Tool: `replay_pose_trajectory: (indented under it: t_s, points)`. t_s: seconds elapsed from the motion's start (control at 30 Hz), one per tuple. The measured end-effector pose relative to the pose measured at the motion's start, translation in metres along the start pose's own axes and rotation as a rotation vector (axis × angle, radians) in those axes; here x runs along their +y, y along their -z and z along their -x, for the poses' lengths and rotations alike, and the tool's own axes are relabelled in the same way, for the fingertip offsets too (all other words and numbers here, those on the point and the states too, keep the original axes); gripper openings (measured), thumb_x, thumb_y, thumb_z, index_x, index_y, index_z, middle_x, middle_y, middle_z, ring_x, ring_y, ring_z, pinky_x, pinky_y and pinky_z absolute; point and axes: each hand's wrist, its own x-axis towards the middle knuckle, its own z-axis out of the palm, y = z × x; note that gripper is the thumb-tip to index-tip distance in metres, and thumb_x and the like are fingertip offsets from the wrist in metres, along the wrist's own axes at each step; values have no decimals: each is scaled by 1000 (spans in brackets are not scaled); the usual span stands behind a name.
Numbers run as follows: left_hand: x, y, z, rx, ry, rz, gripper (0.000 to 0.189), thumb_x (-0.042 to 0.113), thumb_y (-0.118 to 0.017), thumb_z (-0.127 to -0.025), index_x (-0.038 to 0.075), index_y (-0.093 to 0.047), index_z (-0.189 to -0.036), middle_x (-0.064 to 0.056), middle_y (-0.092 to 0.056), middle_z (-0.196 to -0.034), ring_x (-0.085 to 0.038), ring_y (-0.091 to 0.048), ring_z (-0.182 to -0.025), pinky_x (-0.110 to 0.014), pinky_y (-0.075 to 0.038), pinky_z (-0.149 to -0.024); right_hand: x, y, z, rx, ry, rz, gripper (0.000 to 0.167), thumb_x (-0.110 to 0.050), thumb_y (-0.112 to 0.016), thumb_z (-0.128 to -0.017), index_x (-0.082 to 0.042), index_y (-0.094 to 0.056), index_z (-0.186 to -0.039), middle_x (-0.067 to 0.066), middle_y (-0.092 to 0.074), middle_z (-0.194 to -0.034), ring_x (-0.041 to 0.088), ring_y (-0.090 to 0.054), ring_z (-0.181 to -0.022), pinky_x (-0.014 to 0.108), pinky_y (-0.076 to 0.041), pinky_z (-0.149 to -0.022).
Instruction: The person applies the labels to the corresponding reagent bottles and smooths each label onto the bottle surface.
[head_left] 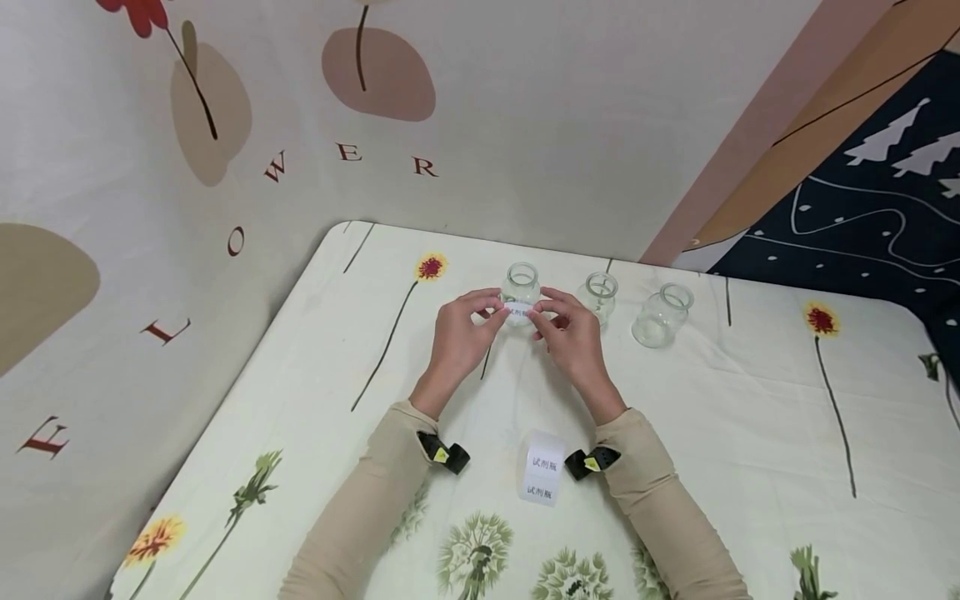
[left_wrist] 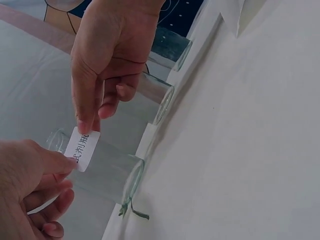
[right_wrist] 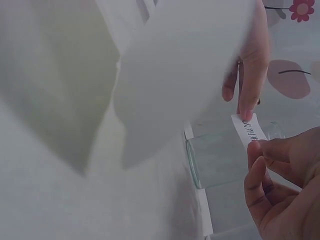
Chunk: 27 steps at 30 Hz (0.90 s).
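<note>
A small white label (head_left: pixel 518 310) with printed black characters is pinched at its two ends, one by each hand. My left hand (head_left: pixel 463 337) has its left end between thumb and fingertip. The right end is pinched by my right hand (head_left: pixel 572 333), whose other fingers curl loosely. Directly behind the label stands an upright clear glass jar (head_left: pixel 522 278) with a thick rim; the label overlaps its side in the head view. The left wrist view shows the label (left_wrist: pixel 83 149) lying slightly aslant across the jar (left_wrist: pixel 112 172), with both thumbs on its ends.
Two more clear glass jars stand to the right, one (head_left: pixel 600 287) close by the right hand and another (head_left: pixel 662 317) farther out. A strip of labels (head_left: pixel 543 471) lies between the forearms. A flower-print cloth (head_left: pixel 750 433) covers the table; a printed wall cloth (head_left: pixel 525 167) hangs behind.
</note>
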Motion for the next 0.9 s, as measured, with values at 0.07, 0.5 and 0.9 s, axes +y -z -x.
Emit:
replay_pose_trajectory:
  t_s: [0.07, 0.5, 0.9]
  points:
    - [0, 0, 0, 2, -4, -5, 8, 10, -77, -94, 4, -80, -97, -8, -74, -124, -24, -70, -89, -36, -53, -76, 0, 0, 0, 2, 2, 11, 13, -10, -72, -98, 3, -76, -98, 10, -62, -142, 26, -68, -71, 19, -44, -52]
    - [-3, -5, 2, 0, -9, -33, 8, 11, -77, -95, 3, -80, -95, -8, -72, -126, -25, -69, -92, -39, -54, -78, 5, -1, 0, 18, 12, 21, 13, -11, -73, -98, 2, -77, -97, 9, -64, -139, 29, -70, -73, 19, -42, -54]
    - [-7, -8, 1, 17, -35, -42, 9, 11, -77, -95, 3, -79, -95, -8, -72, -125, -25, -68, -90, -38, -54, -78, 7, -3, -2, 36, 27, 17, 13, -10, -74, -97, 2, -78, -95, 8, -66, -137, 30, -70, -72, 18, -42, -54]
